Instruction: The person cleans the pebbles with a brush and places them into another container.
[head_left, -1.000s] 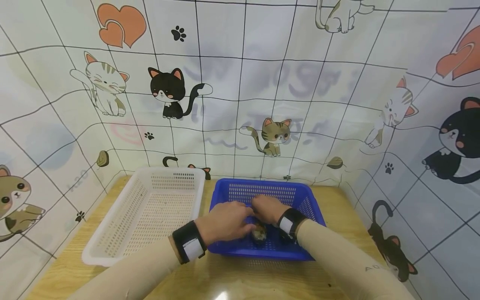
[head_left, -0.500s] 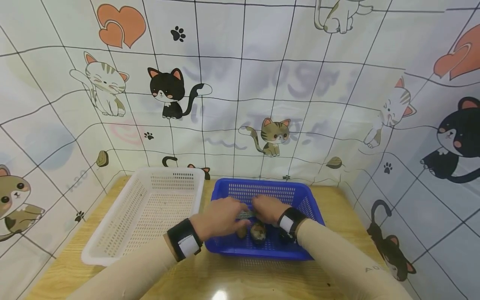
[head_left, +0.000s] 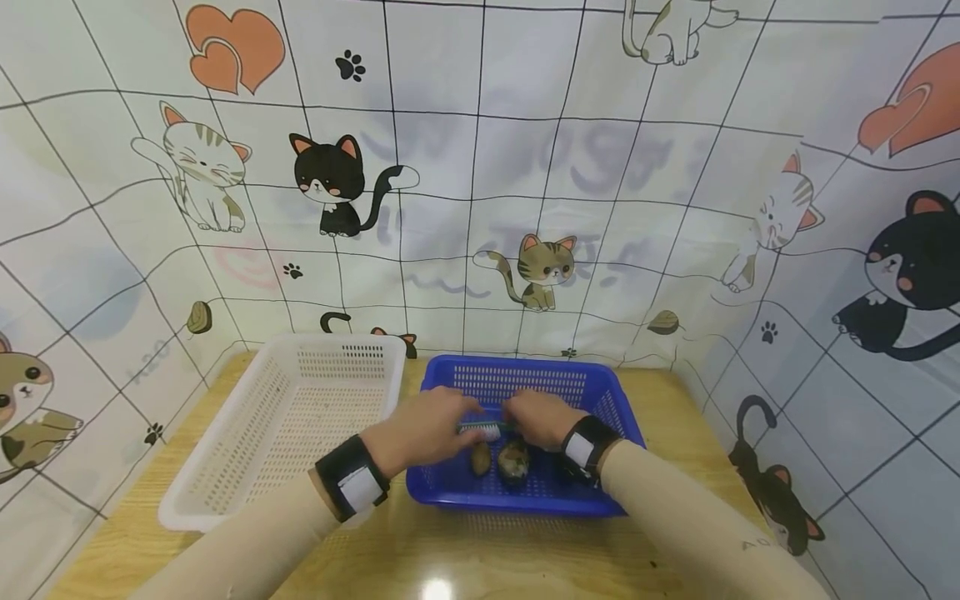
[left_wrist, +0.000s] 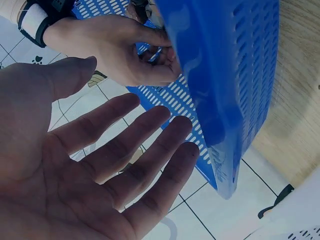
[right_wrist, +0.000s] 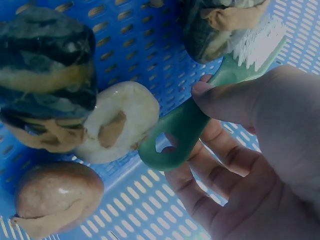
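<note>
A brush (right_wrist: 180,122) with a green handle and white bristles was held inside the blue basket (head_left: 517,505), its bristled head toward that basket's left edge. The right hand (head_left: 542,418) gripped it, thumb on one side of the handle and fingers on the other, leaving the holed handle end sticking out past the thumb. The left hand (head_left: 423,425) held nothing that showed, its fingers apart and reaching over the blue basket's left edge, next to the bristles; whether it touched them I could not tell.

Between the hands and the blue basket's front edge lay a brown egg-shaped lump (head_left: 481,458) and, to its right, a mottled lump (head_left: 513,462). The right wrist view gave a dark banded lump (right_wrist: 47,70), a pale rounded lump (right_wrist: 130,112) touching it, just beside the handle end, and a shiny brown lump (right_wrist: 60,192) below them.

The blue basket stood near the back edge of the wooden worktop (head_left: 540,558). A white basket (head_left: 187,492) stood to its left, near the worktop's back left corner. Each wrist wore a black band (head_left: 351,477) with a pale patch over a beige sleeve (head_left: 255,533), and cartoon cats covered the wall (head_left: 435,208) behind
</note>
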